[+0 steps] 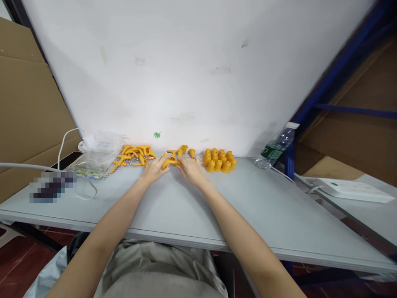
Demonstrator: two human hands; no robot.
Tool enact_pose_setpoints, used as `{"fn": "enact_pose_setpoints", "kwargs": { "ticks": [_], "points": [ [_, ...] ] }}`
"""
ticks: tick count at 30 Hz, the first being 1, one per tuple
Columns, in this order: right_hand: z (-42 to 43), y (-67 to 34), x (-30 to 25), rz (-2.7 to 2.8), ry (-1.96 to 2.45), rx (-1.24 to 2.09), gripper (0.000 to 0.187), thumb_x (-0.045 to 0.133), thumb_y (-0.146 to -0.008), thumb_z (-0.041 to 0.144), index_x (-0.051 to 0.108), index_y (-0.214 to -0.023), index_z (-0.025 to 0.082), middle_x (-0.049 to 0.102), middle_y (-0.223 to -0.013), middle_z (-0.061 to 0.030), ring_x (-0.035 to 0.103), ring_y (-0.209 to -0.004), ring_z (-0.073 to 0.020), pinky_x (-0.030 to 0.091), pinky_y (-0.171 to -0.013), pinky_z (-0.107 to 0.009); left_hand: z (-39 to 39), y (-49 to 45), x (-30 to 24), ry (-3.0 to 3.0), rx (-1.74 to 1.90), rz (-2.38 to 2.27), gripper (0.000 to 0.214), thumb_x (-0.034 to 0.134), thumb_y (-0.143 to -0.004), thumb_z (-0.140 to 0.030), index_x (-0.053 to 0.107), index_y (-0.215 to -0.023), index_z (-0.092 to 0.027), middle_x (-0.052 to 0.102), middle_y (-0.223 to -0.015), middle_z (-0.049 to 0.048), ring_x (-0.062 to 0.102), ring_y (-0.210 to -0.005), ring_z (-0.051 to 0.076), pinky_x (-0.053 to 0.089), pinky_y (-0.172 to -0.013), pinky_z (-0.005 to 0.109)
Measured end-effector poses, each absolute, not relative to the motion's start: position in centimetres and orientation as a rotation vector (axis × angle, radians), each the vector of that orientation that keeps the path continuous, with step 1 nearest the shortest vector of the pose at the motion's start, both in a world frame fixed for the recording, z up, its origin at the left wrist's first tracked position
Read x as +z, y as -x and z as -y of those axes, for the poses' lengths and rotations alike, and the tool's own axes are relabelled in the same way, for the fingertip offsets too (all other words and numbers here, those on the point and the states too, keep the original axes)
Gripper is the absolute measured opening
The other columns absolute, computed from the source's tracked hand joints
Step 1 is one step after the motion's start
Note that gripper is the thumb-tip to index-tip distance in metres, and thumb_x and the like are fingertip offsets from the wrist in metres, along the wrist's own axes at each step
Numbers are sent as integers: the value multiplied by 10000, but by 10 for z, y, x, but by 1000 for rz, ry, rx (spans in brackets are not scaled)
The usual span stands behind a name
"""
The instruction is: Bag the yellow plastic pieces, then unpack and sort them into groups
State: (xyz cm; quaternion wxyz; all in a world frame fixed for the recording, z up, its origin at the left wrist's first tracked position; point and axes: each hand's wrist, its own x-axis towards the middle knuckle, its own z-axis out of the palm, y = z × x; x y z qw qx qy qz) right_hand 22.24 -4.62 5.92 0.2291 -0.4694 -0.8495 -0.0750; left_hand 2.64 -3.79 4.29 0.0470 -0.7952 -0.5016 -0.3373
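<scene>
My left hand [155, 169] rests low over the table at its back, with the fingers closed round a yellow plastic piece [166, 164]. Close beside it, my right hand [192, 170] has its fingers curled down onto another yellow plastic piece [179, 163]; the fingertips are partly hidden. Just behind the hands lie loose yellow cone-shaped parts [184, 148]. To the left is a pile of yellow T-shaped handles [136, 152] with metal bead chains [132, 161]. On the right, several yellow ribbed cups [218, 160] stand upside down in rows.
A white wall [198, 74] closes off the table's back. A clear bottle [277, 147] leans at the right, near a blue post [289, 161] and a white power strip [350, 189]. At left are a plastic bag [104, 145], a white cable [58, 153] and cardboard [27, 99].
</scene>
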Motion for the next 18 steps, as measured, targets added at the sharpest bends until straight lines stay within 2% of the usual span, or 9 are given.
{"fn": "enact_pose_setpoints", "kwargs": {
  "ticks": [4,9,13,18],
  "points": [
    [43,-221,56,2341,1304,-273,297,350,-975,212,589,-1148,180,691,-1098,-151,561,-1040,-284,275,-980,-444,34,-25,39,2391,-1036,1473,378,566,-831,-221,628,-1204,-223,696,-993,56,661,-904,179,506,-809,262],
    [42,-221,58,2255,1349,-498,211,409,-964,208,601,-1042,165,684,-1042,-135,549,-1000,-266,258,-963,-430,33,-27,35,2369,-1181,1416,347,618,-789,-212,648,-1134,-226,715,-988,35,666,-801,151,514,-775,260],
    [44,-222,59,2229,1279,-534,256,418,-966,238,593,-1138,163,668,-1120,-142,550,-1045,-267,237,-985,-435,33,-27,36,2307,-1239,1475,320,651,-753,-208,664,-1072,-217,721,-895,26,664,-741,154,511,-733,261],
    [42,-225,54,2298,1196,-524,369,339,-985,210,558,-1281,187,670,-1170,-141,521,-1113,-271,218,-1003,-450,33,-24,36,2288,-1242,1480,317,654,-737,-198,667,-1053,-217,724,-933,35,664,-747,157,505,-752,265]
  ]
}}
